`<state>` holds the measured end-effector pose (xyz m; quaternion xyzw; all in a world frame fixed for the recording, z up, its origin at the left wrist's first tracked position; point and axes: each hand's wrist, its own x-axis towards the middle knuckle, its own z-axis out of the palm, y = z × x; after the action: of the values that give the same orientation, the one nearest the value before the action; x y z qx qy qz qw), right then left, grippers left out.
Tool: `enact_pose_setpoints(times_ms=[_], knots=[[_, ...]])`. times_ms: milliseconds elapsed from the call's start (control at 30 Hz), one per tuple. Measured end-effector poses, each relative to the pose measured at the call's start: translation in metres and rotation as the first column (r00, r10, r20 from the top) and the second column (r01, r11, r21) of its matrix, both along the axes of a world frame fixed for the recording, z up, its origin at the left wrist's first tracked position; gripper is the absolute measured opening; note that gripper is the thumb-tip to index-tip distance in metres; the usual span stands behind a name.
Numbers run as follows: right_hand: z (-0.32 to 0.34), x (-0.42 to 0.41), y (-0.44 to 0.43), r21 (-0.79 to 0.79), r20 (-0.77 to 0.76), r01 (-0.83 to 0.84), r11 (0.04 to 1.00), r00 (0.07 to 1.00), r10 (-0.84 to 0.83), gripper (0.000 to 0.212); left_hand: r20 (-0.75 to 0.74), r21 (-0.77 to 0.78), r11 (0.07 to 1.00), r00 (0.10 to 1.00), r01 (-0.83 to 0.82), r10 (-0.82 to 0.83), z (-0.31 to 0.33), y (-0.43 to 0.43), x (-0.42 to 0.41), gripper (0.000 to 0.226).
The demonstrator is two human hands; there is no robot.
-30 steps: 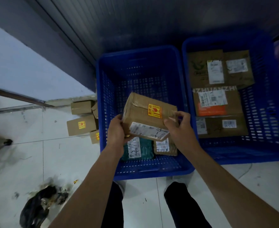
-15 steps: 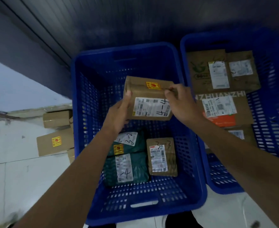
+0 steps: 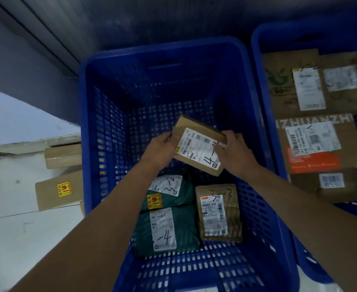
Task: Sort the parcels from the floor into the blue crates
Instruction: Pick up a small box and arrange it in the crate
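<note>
The brown parcel (image 3: 198, 148), its white label marked "4-4" facing up, hangs tilted inside the blue crate (image 3: 110, 144). It is clear of the crate's bottom and touches nothing but the hands. The left hand (image 3: 160, 148) grips its left end, fingers curled round the edge. The right hand (image 3: 234, 153) holds the right end, thumb pressed on the label.

Below the hands, nearer the person, lie a green bag (image 3: 169, 190) marked "3-2" and a second green bag (image 3: 167, 230). A brown packet (image 3: 217, 213) marked "3-3" lies under the right hand. Beyond the fingertips the mesh bottom shows bare.

The step in hand looks like setting the parcel down. It is best levelled first, then lowered with both hands onto the bare mesh, label up so the number reads. Landing it on the green bags would likely leave it sloping and free to slide. The hands should let go only once it rests flat, sliding out sideways.

Right of the right hand, a second blue crate (image 3: 257, 81) holds larger cartons. Left of the left hand, outside the crate, more boxes (image 3: 57, 192) wait on the floor (image 3: 26, 239).
</note>
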<state>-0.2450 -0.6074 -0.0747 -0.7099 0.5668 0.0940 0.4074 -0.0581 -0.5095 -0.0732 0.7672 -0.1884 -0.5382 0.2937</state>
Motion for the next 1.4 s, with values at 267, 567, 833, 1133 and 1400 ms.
enact_pose_setpoints(times_ms=[267,567,833,1133,1400], knots=[[-0.045,-0.002,0.023,0.120,0.016,0.204,0.971,0.978,-0.208,0.050,-0.008,0.026,1.000,1.000,-0.008,0.008,-0.047,-0.029,-0.013,0.067],[-0.082,-0.026,0.056,0.073,-0.192,0.181,0.981,0.967,-0.164,0.071,0.140,0.100,0.938,0.929,0.332,-0.344,-0.090,-0.030,-0.049,0.073],[-0.092,-0.034,0.072,-0.001,-0.421,-0.294,0.956,0.867,0.266,0.076,0.029,0.192,0.799,0.811,0.570,-0.585,-0.108,-0.015,-0.090,0.073],[-0.088,-0.038,0.084,0.133,-0.404,-0.390,0.911,0.818,0.409,0.071,-0.066,0.140,0.839,0.851,0.525,-0.522,-0.097,0.025,-0.106,0.076],[-0.004,-0.026,0.073,0.154,-0.380,-0.377,0.913,0.830,0.408,0.060,-0.036,0.093,0.920,0.925,0.381,-0.379,-0.022,0.035,-0.067,0.057]])
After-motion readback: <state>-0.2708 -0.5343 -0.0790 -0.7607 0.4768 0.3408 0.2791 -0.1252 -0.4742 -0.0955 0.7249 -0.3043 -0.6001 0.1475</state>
